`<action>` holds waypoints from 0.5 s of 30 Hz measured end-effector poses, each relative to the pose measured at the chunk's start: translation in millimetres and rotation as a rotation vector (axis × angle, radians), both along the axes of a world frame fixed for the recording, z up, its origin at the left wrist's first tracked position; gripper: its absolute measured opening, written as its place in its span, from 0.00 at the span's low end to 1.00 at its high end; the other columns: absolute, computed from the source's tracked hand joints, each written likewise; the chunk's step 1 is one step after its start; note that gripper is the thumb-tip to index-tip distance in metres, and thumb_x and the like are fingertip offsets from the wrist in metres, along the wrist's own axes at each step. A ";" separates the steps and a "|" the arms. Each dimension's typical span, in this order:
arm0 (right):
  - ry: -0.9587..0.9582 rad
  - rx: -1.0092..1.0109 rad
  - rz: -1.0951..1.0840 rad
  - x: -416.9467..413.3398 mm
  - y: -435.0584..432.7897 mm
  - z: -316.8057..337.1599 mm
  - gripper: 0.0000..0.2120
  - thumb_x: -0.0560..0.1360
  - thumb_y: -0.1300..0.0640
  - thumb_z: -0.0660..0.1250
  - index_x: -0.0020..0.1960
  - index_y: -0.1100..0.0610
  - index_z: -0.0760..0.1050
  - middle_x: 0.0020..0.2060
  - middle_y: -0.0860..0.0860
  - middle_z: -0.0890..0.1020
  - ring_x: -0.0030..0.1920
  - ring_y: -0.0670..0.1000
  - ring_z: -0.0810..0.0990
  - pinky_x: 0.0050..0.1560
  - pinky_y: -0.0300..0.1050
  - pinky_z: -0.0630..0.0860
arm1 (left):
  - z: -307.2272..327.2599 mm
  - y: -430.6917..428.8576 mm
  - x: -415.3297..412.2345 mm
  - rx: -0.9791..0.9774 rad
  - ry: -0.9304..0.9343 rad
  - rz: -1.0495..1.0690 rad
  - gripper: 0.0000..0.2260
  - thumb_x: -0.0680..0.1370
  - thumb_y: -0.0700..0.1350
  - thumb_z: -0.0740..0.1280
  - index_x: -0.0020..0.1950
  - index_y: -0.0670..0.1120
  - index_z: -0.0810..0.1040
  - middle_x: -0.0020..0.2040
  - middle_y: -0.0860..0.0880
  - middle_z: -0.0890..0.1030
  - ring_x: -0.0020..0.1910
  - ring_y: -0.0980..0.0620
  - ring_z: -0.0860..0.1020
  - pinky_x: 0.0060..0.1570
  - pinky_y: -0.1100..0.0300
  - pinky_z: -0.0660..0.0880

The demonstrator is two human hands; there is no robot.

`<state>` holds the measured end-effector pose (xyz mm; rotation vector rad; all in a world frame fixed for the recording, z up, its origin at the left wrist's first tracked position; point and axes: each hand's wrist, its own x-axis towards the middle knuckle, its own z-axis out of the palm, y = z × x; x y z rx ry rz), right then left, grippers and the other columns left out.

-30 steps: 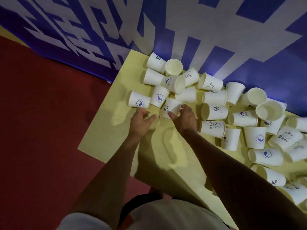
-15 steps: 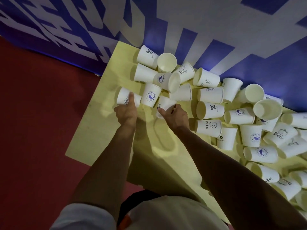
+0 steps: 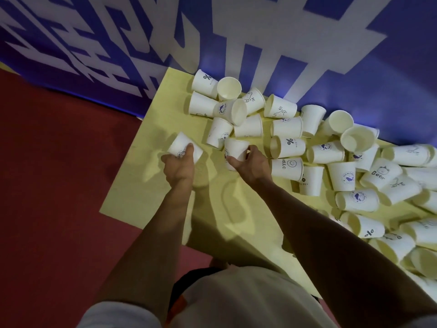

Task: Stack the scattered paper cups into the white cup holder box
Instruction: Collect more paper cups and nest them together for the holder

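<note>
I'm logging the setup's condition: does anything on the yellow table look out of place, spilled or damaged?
Paper cups lie jumbled across the yellow table, most tipped on their sides. None looks crushed, nothing is spilled. Left hand and right hand each grip one. No holder box is in view.

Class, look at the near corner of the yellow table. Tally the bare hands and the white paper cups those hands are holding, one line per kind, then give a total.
Bare hands: 2, the left hand and the right hand.
White paper cups held: 2, the left-hand cup and the right-hand cup.
Total: 4.
</note>
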<state>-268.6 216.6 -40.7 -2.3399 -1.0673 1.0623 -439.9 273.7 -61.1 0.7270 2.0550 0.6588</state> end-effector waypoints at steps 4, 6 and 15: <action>0.044 0.102 -0.041 4.5 -30.5 7.3 0.33 0.70 0.42 0.75 0.65 0.61 0.70 0.57 0.57 0.81 0.57 0.57 0.79 0.51 0.48 0.74 | 8.3 -29.0 2.4 0.039 -0.017 -0.117 0.26 0.73 0.56 0.74 0.60 0.40 0.71 0.51 0.47 0.76 0.49 0.45 0.77 0.47 0.57 0.73; 0.055 0.140 -0.064 8.6 -50.8 10.7 0.33 0.70 0.43 0.76 0.66 0.60 0.70 0.57 0.56 0.80 0.57 0.56 0.78 0.53 0.50 0.76 | 12.6 -45.2 7.2 0.058 -0.045 -0.174 0.25 0.73 0.55 0.75 0.60 0.40 0.71 0.51 0.48 0.76 0.48 0.46 0.77 0.46 0.59 0.71; 0.062 0.313 -0.142 62.6 -139.9 38.1 0.31 0.70 0.48 0.76 0.68 0.57 0.69 0.57 0.53 0.80 0.55 0.54 0.79 0.54 0.50 0.77 | 38.2 -131.3 67.5 0.149 -0.209 -0.535 0.23 0.74 0.50 0.74 0.65 0.45 0.71 0.54 0.49 0.80 0.48 0.53 0.79 0.46 0.60 0.73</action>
